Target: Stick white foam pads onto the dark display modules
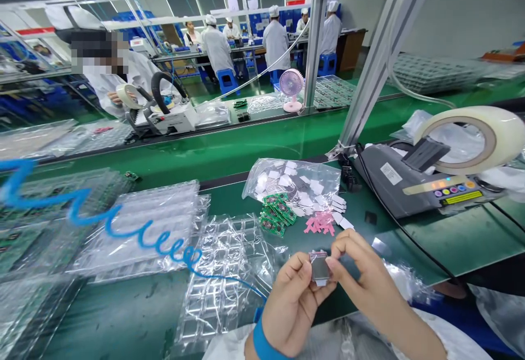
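- Your left hand (289, 300) holds the small gray panel (320, 268) over the near side of the tabletop (143, 316); thumb and fingers pinch it from the left and below.
- Your right hand (361, 267) is at the panel's upper right edge, thumb and forefinger tips close together; cannot tell whether they grip anything.
- Blue wristband (266, 343) on your left wrist; a coiled blue cord (164, 242) runs toward it.
- Beyond your hands: green circuit boards (275, 215) in a pile, pink strips (320, 223) to their right, and a clear bag (264, 176) with white tags behind.
- Left of your hands: clear plastic tray (223, 261).
- Far right: gray tape dispenser (385, 179) carrying a large tape roll (494, 135).
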`<act>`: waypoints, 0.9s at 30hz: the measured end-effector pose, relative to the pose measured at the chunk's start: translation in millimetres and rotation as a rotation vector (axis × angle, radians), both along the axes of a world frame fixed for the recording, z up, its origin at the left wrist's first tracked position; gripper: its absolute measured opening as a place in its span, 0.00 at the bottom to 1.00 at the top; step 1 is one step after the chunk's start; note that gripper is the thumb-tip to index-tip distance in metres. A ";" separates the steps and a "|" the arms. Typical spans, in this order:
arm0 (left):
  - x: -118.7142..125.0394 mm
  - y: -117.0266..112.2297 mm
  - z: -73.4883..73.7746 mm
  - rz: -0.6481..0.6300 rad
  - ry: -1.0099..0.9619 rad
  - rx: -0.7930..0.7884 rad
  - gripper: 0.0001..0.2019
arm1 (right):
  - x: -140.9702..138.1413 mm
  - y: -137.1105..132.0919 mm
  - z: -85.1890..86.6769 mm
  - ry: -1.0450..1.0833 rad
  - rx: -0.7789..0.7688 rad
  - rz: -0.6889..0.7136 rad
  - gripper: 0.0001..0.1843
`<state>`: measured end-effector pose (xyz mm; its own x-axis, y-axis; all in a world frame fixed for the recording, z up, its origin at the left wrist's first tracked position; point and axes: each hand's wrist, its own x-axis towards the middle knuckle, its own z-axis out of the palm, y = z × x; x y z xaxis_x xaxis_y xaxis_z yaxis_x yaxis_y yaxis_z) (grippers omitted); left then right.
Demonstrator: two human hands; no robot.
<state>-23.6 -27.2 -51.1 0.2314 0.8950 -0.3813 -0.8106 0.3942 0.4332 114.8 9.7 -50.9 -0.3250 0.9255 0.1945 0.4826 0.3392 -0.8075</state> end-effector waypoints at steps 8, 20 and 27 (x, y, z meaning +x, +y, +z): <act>-34.0 -10.8 1.5 0.028 0.238 -0.080 0.06 | -30.9 25.3 5.8 -0.335 0.182 0.043 0.06; -93.7 -17.3 -3.0 0.448 0.686 -0.081 0.13 | -118.4 56.9 -41.8 -0.653 0.159 0.031 0.03; -91.6 -15.4 -9.5 0.431 0.856 -0.008 0.19 | -47.2 28.9 -44.1 -0.653 0.121 -0.024 0.05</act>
